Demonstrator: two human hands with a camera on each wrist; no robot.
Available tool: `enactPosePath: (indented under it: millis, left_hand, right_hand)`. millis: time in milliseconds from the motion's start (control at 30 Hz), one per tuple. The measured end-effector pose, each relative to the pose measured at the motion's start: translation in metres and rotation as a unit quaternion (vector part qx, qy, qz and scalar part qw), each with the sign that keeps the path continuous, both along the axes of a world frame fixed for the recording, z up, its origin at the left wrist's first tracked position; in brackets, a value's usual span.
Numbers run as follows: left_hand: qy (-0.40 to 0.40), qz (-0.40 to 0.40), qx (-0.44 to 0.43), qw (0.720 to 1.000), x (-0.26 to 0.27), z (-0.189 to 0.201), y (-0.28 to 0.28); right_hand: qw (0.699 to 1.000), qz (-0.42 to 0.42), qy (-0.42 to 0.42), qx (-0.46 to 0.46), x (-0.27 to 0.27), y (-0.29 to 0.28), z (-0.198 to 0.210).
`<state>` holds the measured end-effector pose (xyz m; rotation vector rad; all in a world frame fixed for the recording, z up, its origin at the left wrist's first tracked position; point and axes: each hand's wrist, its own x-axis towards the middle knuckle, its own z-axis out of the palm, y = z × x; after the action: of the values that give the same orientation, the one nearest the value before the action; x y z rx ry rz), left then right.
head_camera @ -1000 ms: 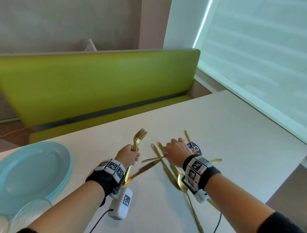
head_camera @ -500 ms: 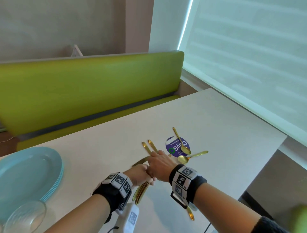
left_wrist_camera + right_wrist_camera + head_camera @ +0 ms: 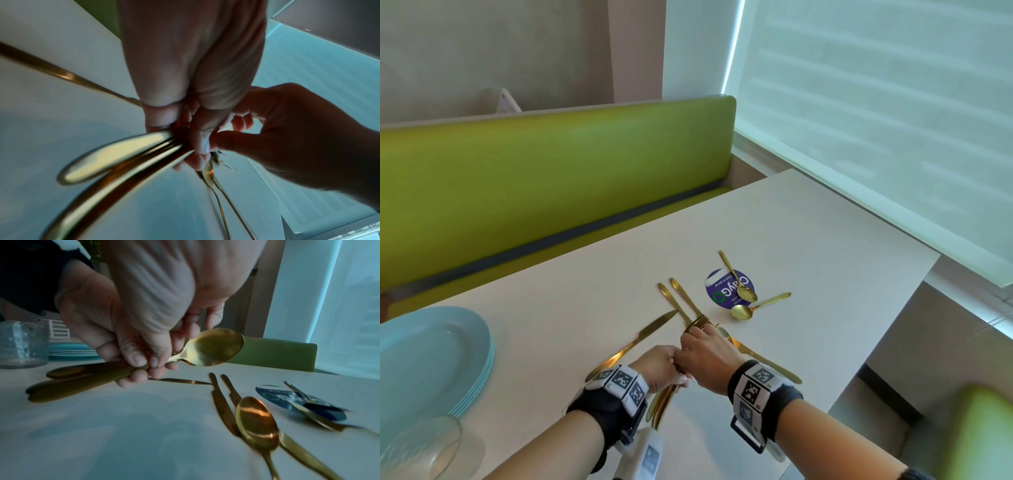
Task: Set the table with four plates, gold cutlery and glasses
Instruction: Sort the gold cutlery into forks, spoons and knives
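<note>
1. Left hand (image 3: 659, 365) – fingers curled round a bundle of slim gold metal forks (image 3: 697, 323) above the white table (image 3: 825, 240).
2. Right hand (image 3: 707, 353) pinches the same bundle.
3. Loose gold knives (image 3: 678, 299) and spoons (image 3: 744, 310) lie just beyond.

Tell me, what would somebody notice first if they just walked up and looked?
Probably both hands meeting near the table's front edge: the left hand grips a bundle of gold cutlery and the right hand pinches it too. Just beyond them, more gold knives and two spoons lie scattered by a purple sticker. The bright green bench behind the table also stands out.
</note>
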<state>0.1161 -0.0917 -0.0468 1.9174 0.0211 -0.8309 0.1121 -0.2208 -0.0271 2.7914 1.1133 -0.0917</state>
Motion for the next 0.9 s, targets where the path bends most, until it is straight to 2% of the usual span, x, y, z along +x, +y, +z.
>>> enactPosePath:
  millis: [100,233,333,467,700,900]
  left_hand:
    - [0.026,0.030,-0.019,0.999,-0.001,-0.003,0.000]
    - [0.039,0.085,-0.030,0.995,0.000,-0.007,0.001]
    - [0.050,0.123,-0.041,0.990,0.003,-0.010,0.003]
    - [0.046,0.157,-0.059,0.985,0.007,-0.012,0.002]
    - [0.057,0.178,-0.066,0.980,0.005,-0.012,-0.003]
    - [0.062,0.188,-0.067,0.978,0.005,-0.011,-0.004]
  right_hand:
    - [0.997,-0.046,-0.009,0.056,-0.005,-0.002,-0.007]
    - [0.970,-0.187,-0.013,0.153,-0.009,-0.016,-0.004]
    - [0.938,-0.323,0.082,0.093,-0.007,-0.042,-0.007]
    - [0.871,-0.454,0.186,0.036,-0.007,-0.068,-0.023]
    - [0.827,-0.525,0.200,0.039,-0.005,-0.069,-0.040]
    - [0.814,-0.540,0.213,0.032,-0.005,-0.065,-0.039]
